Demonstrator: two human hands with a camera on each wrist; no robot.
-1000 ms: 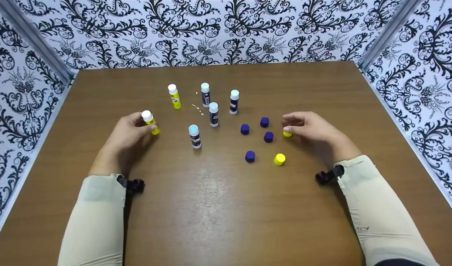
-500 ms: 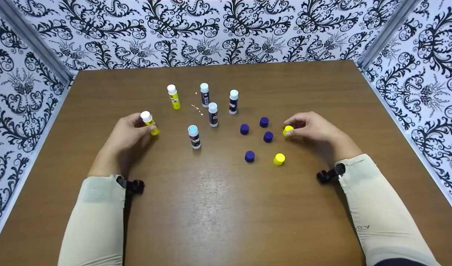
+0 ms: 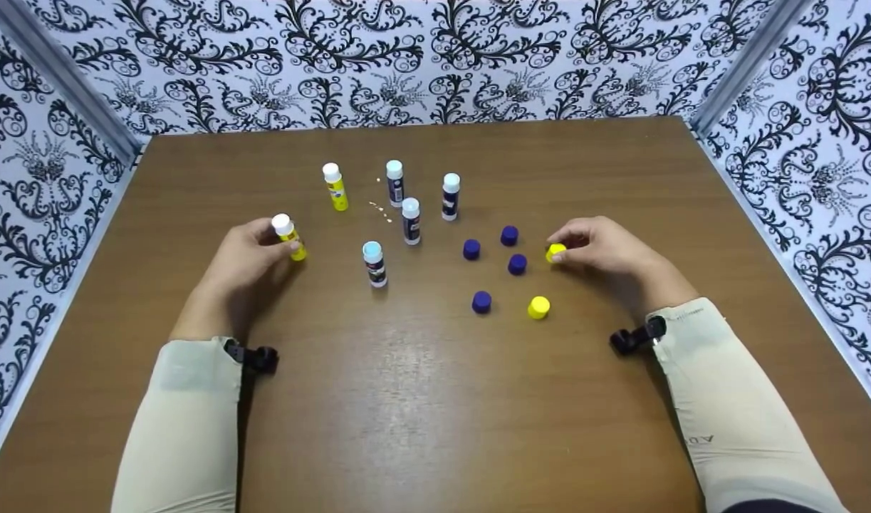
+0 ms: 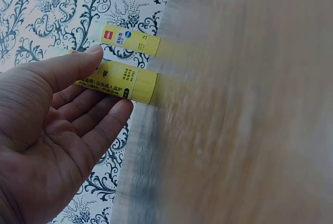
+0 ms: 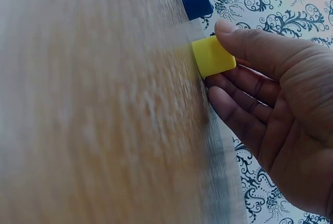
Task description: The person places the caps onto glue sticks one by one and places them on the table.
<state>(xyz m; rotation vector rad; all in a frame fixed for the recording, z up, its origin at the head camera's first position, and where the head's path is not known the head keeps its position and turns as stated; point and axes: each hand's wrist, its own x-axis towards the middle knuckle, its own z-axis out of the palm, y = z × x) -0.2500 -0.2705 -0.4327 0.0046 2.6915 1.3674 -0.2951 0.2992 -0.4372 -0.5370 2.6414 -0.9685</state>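
Observation:
On the left of the table my left hand (image 3: 246, 253) holds an uncapped yellow glue stick (image 3: 293, 242) between thumb and fingers. The stick is upright with its white top showing, and its base meets the table in the left wrist view. At the right, my right hand (image 3: 602, 246) pinches a yellow cap (image 5: 213, 56) by its side, low at the tabletop. Another yellow cap (image 3: 539, 307) sits in front of that hand. Several dark blue caps (image 3: 518, 264) stand to its left. A second yellow glue stick (image 3: 337, 191) stands beyond my left hand.
Several dark blue glue sticks with pale tops, one of them a nearer glue stick (image 3: 375, 267), stand about the middle of the brown table (image 3: 421, 399). Small pale crumbs (image 3: 380, 209) lie between them. Patterned walls (image 3: 364, 64) border the back and sides.
The yellow cap at my right fingertips, mostly hidden a second ago, now shows its top as the thumb sits lower on it. The left hand and the standing glue sticks stay put.

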